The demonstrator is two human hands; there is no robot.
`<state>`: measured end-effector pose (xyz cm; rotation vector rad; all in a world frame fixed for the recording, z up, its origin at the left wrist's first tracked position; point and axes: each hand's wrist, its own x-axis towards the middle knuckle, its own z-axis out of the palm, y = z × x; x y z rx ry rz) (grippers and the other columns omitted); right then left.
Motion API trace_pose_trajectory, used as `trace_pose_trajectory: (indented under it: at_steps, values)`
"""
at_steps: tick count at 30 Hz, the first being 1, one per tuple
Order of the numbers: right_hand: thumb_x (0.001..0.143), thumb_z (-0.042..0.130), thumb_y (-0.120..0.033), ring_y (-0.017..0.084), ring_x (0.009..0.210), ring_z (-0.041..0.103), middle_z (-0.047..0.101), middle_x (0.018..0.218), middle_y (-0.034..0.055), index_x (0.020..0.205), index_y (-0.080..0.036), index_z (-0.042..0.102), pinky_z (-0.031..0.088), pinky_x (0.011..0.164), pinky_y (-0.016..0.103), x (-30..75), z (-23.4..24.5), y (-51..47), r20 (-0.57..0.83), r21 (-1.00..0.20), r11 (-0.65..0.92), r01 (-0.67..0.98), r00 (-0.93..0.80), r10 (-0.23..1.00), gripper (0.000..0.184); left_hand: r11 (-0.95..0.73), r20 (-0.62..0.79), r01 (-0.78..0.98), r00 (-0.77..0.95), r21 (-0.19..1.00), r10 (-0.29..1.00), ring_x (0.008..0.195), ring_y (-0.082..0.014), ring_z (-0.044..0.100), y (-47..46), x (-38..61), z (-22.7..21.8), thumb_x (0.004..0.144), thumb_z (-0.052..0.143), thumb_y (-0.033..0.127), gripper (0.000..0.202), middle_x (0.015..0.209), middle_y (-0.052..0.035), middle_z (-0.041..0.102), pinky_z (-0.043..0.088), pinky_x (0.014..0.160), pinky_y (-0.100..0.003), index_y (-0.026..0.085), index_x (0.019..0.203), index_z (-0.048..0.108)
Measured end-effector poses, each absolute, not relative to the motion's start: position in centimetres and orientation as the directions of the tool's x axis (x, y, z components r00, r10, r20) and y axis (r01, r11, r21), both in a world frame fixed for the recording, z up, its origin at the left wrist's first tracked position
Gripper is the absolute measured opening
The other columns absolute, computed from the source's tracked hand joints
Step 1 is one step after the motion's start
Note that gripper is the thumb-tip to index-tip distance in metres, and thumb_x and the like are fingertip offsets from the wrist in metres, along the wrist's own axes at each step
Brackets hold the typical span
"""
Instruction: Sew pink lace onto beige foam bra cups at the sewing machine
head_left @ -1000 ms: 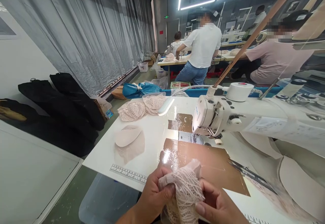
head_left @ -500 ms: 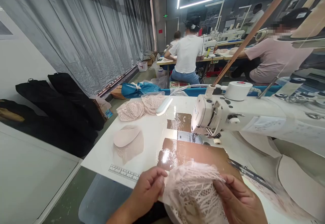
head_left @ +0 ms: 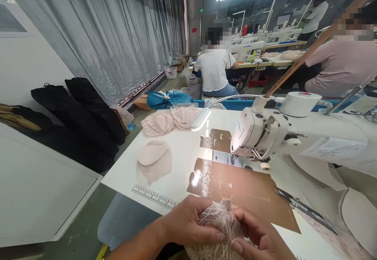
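Observation:
A pale pink lace bra cup (head_left: 219,228) is bunched between my two hands at the table's front edge. My left hand (head_left: 191,222) grips its left side, thumb lying over the lace. On its right side my right hand (head_left: 259,234) pinches the fabric between thumb and fingers. The lower part of the lace runs out of the picture. Ahead of my hands stands a white sewing machine (head_left: 250,134), its needle area over a metal plate (head_left: 222,158). Brown tape (head_left: 244,181) covers the table before it.
Scissors (head_left: 306,209) lie to the right, near more pale cup pieces (head_left: 357,216). Two lace cups (head_left: 159,123) rest at the back left, with a smooth pad on mesh (head_left: 154,156) nearer. A lamp (head_left: 201,119) reaches over the table. Co-workers (head_left: 216,67) sit beyond.
Both hands have come closer together, and the spread lace cup is now gathered between them. The left hand has moved right onto the lace. The view has shifted slightly left.

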<state>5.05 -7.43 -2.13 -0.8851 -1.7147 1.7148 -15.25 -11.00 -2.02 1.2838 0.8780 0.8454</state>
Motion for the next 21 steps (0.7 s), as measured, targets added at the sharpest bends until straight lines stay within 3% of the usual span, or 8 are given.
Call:
trace_pose_trajectory:
  at_steps: [5, 12, 21]
  values:
    - [0.082, 0.062, -0.044, 0.019, 0.079, 0.060, 0.065, 0.089, 0.0029, 0.065, -0.021, 0.062, 0.047, 0.073, 0.027, 4.4, -2.5, -7.5, -0.031, -0.999, -0.020, 0.027, -0.518, 0.855, 0.028, 0.160, -0.105, -0.087, 0.450, 0.983, 0.887, 0.063, -0.0094, 0.035, -11.0, -15.2, -2.3, 0.074, 0.071, 0.046, 0.038, 0.070, 0.0006, 0.041, 0.029, 0.057, -0.021, 0.012, 0.082, 0.055]
    - [0.081, 0.061, -0.049, 0.016, 0.067, 0.058, 0.064, 0.073, 0.0002, 0.064, -0.022, 0.062, 0.044, 0.060, 0.024, 4.2, -3.0, -7.2, -0.072, -0.993, -0.026, 0.112, -0.429, 0.900, 0.032, 0.177, -0.122, -0.102, 0.402, 0.979, 0.908, 0.064, -0.0096, 0.040, -10.3, -15.6, -1.9, 0.071, 0.076, 0.042, 0.042, 0.072, 0.0007, 0.047, 0.033, 0.058, -0.020, 0.011, 0.092, 0.057]
    - [0.079, 0.061, -0.054, 0.017, 0.062, 0.056, 0.065, 0.067, 0.0014, 0.062, -0.021, 0.061, 0.041, 0.057, 0.026, 4.4, -2.9, -6.6, -0.059, -0.977, 0.020, 0.213, -0.357, 0.932, 0.037, 0.231, -0.188, -0.081, 0.357, 0.970, 0.915, 0.061, -0.0083, 0.041, -8.4, -15.0, -2.2, 0.075, 0.071, 0.050, 0.044, 0.067, 0.0012, 0.047, 0.033, 0.055, -0.019, 0.009, 0.088, 0.062]
